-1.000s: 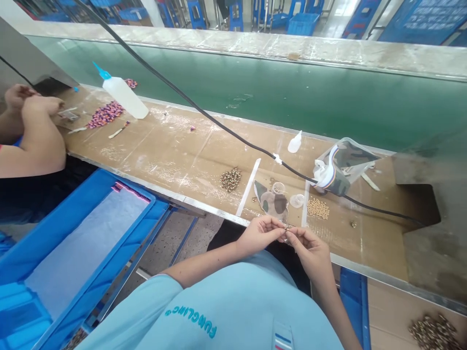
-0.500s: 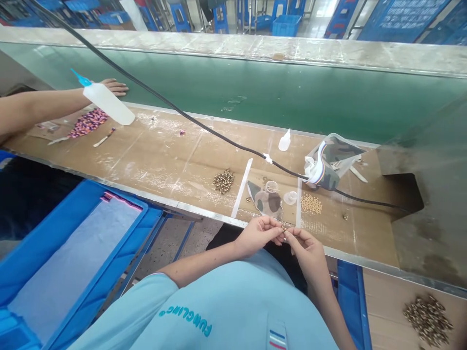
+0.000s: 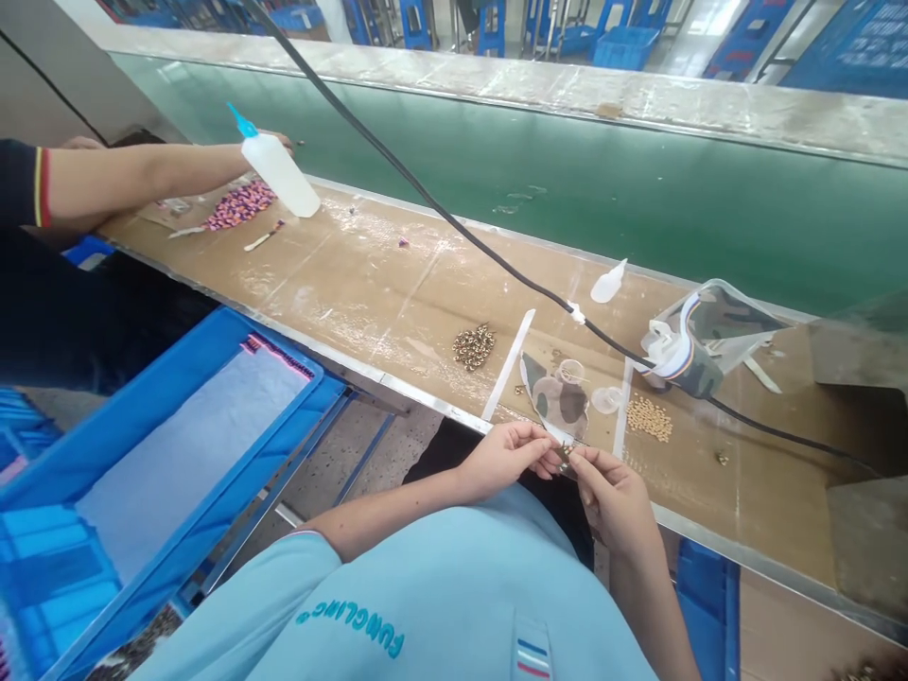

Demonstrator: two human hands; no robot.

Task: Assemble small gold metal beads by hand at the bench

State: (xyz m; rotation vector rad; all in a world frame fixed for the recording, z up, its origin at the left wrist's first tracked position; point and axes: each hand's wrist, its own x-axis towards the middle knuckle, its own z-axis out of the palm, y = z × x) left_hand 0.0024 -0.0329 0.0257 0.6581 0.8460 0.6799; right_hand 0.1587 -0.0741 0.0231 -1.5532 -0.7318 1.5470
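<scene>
Both hands meet at the bench's front edge, fingertips nearly touching. My left hand (image 3: 507,461) pinches one side of a small metallic piece (image 3: 564,453), and my right hand (image 3: 611,482) pinches its other side; the fingers partly cover it. Just beyond them lies a camouflage cloth (image 3: 560,402) with a small clear cup (image 3: 571,371) on it. A round clear lid (image 3: 606,399) sits to its right. Further right is a pile of small tan beads (image 3: 649,418). Left of a white tape strip (image 3: 509,364) is a heap of dark gold metal pieces (image 3: 474,347).
A black cable (image 3: 426,194) crosses above the bench. A small white bottle (image 3: 608,282) and camouflage bag (image 3: 709,331) stand behind. Far left, a co-worker's arm (image 3: 148,180) reaches past a large glue bottle (image 3: 280,175) and pink-purple pieces (image 3: 239,203). Blue bin (image 3: 177,445) lies lower left.
The view has shifted left, so the bench things appear further right. The small piece between my fingertips shows more clearly. More of the co-worker's arm and dark sleeve is visible.
</scene>
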